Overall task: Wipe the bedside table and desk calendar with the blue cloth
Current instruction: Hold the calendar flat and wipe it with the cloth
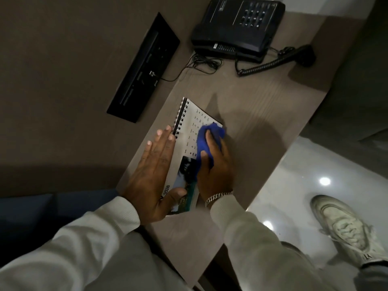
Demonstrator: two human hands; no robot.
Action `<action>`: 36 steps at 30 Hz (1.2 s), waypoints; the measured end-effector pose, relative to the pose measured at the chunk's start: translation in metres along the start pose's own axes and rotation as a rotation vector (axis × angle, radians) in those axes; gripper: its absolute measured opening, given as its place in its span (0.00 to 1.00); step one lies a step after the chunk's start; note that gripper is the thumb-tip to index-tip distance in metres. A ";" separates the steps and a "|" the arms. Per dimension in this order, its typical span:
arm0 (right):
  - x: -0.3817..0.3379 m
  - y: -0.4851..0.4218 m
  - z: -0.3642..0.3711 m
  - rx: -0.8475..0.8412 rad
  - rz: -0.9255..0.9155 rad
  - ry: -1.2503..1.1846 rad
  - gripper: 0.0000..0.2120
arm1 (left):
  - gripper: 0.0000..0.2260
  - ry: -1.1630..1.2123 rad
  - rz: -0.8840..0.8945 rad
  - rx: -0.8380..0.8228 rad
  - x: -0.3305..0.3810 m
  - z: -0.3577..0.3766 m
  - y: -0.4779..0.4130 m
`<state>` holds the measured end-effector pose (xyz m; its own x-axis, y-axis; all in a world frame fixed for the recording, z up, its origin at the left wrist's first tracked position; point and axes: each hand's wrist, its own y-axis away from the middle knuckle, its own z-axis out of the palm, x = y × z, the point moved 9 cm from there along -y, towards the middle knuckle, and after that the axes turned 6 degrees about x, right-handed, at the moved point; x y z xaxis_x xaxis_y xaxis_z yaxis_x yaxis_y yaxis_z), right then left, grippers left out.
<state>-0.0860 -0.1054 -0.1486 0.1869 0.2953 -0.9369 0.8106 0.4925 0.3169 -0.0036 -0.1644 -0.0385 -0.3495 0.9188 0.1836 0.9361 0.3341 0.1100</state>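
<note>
Desk calendar (190, 131) lies flat on the bedside table (262, 114), spiral binding toward the wall side. Left hand (152, 175) is open, palm down, fingers extended along the binding edge, thumb across the near corner; it pins the calendar. Right hand (216, 164) is closed around the bunched blue cloth (206, 141) and presses it onto the printed date grid.

Step in hand, as judged: wiping the calendar face. To do it well, stroke away from the spiral so the cloth does not snag in the coils, keep the left palm bearing down so the page does not slide, and open the cloth flatter for wider contact (it is wadded now). The photo panel near the left thumb likely needs a pass too; glare and blur make its condition hard to read.

Edges and room: the calendar's right edge sits near the table's front edge, so outward strokes should stop short. Bare table lies beyond, up to the telephone (237, 28) and its coiled cord (266, 67). The black wall panel (144, 68) stands clear of the work.
</note>
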 end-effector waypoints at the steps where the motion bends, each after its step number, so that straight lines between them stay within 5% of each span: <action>1: 0.003 0.007 0.000 -0.017 0.000 0.001 0.20 | 0.42 0.000 -0.001 0.000 0.000 0.000 0.000; 8: 0.012 0.026 -0.001 -0.161 0.039 0.049 0.21 | 0.41 -0.046 -0.004 0.013 0.003 -0.002 0.001; 21: -0.034 -0.009 -0.015 0.128 -0.121 0.053 0.19 | 0.40 -0.082 0.015 0.035 0.000 0.000 0.003; 27: 0.005 0.035 0.002 -0.192 -0.014 0.152 0.21 | 0.38 -0.168 0.041 0.066 0.005 -0.005 0.004; 32: 0.018 0.048 -0.005 -0.620 0.068 0.363 0.23 | 0.38 -0.249 0.033 0.000 0.005 -0.007 0.004; 36: -0.019 0.024 -0.035 -0.747 -0.103 0.557 0.23 | 0.37 -0.264 -0.008 -0.044 0.008 -0.012 0.003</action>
<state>-0.0890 -0.0706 -0.1179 -0.3154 0.4755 -0.8212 0.2054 0.8791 0.4301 -0.0040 -0.1587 -0.0251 -0.3292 0.9411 -0.0775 0.9287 0.3376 0.1536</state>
